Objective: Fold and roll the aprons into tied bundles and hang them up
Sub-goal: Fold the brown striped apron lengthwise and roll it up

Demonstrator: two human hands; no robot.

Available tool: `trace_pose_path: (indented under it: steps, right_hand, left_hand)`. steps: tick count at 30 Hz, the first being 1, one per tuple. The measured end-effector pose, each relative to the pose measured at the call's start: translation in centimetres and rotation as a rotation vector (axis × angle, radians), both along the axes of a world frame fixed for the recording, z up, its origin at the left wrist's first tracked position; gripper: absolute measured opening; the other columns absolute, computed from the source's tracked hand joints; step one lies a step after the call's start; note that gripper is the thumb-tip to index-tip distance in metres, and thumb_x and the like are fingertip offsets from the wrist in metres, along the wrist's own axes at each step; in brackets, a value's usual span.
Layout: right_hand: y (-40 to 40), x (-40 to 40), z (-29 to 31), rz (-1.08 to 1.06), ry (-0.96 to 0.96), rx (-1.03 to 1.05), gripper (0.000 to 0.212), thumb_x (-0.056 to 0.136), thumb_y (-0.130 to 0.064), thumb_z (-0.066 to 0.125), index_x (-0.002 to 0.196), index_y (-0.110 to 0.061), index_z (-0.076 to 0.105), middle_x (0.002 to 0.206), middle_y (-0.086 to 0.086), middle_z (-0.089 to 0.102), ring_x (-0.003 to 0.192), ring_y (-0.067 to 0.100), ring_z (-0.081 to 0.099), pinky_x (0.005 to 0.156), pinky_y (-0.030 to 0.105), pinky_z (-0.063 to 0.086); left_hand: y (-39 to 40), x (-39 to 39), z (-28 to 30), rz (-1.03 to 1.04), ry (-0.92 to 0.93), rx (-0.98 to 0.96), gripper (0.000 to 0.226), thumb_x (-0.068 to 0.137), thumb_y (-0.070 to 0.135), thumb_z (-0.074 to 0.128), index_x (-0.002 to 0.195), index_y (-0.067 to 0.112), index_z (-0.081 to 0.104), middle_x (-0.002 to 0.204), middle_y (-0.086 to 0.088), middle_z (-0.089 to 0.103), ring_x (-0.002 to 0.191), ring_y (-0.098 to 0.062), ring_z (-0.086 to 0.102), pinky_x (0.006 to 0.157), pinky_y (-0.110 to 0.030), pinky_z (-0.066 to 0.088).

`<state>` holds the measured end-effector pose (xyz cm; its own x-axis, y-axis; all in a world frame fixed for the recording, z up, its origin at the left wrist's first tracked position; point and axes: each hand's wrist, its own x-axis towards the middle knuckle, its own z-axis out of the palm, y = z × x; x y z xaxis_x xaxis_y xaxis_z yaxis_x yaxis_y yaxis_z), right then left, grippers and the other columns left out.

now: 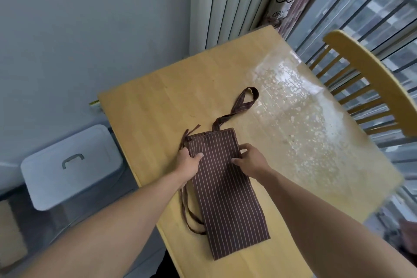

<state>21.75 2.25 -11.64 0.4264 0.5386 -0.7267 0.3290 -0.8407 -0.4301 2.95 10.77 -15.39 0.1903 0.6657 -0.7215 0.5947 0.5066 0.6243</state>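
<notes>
A wooden table (158, 88) is seen bearing a brown pinstriped apron (223, 192), folded into a long narrow strip near the front edge, its neck loop (244, 101) trailing beyond. Its left edge is gripped by the left hand (188, 162), its right edge by the right hand (251, 160), fingers curled.

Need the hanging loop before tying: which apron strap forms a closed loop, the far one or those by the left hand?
The far strap beyond the apron is looped; the straps beside the left hand trail loose.
</notes>
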Motion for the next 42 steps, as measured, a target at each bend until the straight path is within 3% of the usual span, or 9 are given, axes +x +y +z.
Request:
trace_pose_path:
  steps: [4,6,10,18,23,28,33,37,42]
  right_hand:
    - [-2.0,0.4,-1.0,-0.022,-0.137,0.025,0.014,0.097,-0.029,0.069,0.106,-0.021,0.065,0.11,0.006,0.071,0.093,0.021,0.067,0.082,0.038,0.057]
    - [-2.3,0.1,-0.8,-0.046,-0.146,0.057,0.013,0.097,-0.033,0.067,0.094,-0.023,0.059,0.099,0.006,0.07,0.081,0.02,0.065,0.071,0.036,0.054]
    - [-3.0,-0.6,-0.4,-0.018,-0.157,0.043,0.025,0.098,-0.038,0.065,0.115,-0.023,0.054,0.105,-0.002,0.066,0.089,0.021,0.068,0.081,0.043,0.058]
    - [-6.2,-1.2,-0.5,-0.037,-0.054,0.062,0.049,0.095,-0.029,0.072,0.137,-0.021,0.05,0.12,-0.003,0.062,0.102,0.018,0.062,0.09,0.038,0.056]
    - [-9.0,-2.3,0.5,0.498,-0.452,0.326,0.047,0.091,-0.046,0.07,0.133,-0.03,0.055,0.129,-0.007,0.057,0.114,0.012,0.055,0.099,0.036,0.053]
    - [-13.1,-4.9,0.2,1.094,-0.342,0.244,0.085,0.082,-0.079,0.051,0.153,-0.034,0.035,0.157,-0.004,0.037,0.143,0.017,0.032,0.125,0.046,0.022]
    - [-16.6,-6.4,-1.6,1.253,-0.507,0.12,0.1,0.093,-0.046,0.057,0.16,-0.029,-0.015,0.164,0.004,-0.024,0.152,0.027,-0.022,0.122,0.052,-0.014]
    - [-17.7,-7.0,-2.5,1.05,-0.586,0.217,0.07,0.092,-0.024,0.042,0.16,-0.021,0.027,0.166,0.006,0.025,0.153,0.028,0.018,0.122,0.051,0.022]
    - [-18.3,-6.2,0.7,0.697,-0.426,0.533,0.037,0.097,-0.034,0.037,0.12,-0.027,0.065,0.113,-0.005,0.074,0.102,0.016,0.069,0.095,0.036,0.056]
  left_hand:
    - [0.2,0.5,0.5,-0.043,-0.015,0.121,0.04,0.106,0.026,0.054,0.138,0.002,0.05,0.124,-0.006,0.061,0.112,-0.023,0.059,0.101,-0.036,0.046]
    - [0.4,0.8,0.5,-0.064,-0.043,0.169,0.048,0.107,0.023,0.051,0.149,0.003,0.042,0.141,-0.006,0.055,0.131,-0.023,0.051,0.11,-0.033,0.038]
    - [1.4,1.7,0.1,-0.101,0.007,0.196,0.06,0.109,0.025,0.047,0.161,0.011,0.022,0.165,-0.008,0.032,0.151,-0.027,0.031,0.121,-0.038,0.028]
    - [2.1,2.4,-0.8,-0.168,0.107,0.22,0.059,0.109,0.029,0.047,0.161,0.015,0.024,0.159,-0.01,0.042,0.143,-0.03,0.044,0.112,-0.04,0.04]
    - [1.1,1.4,-0.6,-0.008,-0.052,0.266,0.062,0.096,0.026,0.07,0.144,0.021,0.033,0.138,-0.002,0.054,0.112,-0.02,0.058,0.092,-0.037,0.052]
    - [-3.2,-0.8,0.2,-0.411,0.062,0.948,0.035,0.09,0.017,0.072,0.124,0.022,0.063,0.121,0.002,0.059,0.113,-0.017,0.055,0.1,-0.043,0.05]
    - [-9.1,-3.4,-0.7,-0.973,0.052,0.591,0.041,0.101,0.028,0.054,0.142,0.034,0.052,0.151,0.012,0.041,0.146,-0.012,0.029,0.124,-0.044,0.026]
    - [-10.3,-4.9,-0.5,-1.175,0.073,0.494,0.068,0.102,0.037,0.05,0.162,0.035,0.018,0.167,0.02,-0.002,0.155,-0.008,-0.017,0.127,-0.042,-0.01]
    - [-10.8,-5.1,2.9,-1.015,0.042,0.124,0.089,0.083,0.09,0.031,0.154,0.037,0.039,0.17,0.012,0.005,0.158,-0.018,-0.009,0.126,-0.054,-0.005]
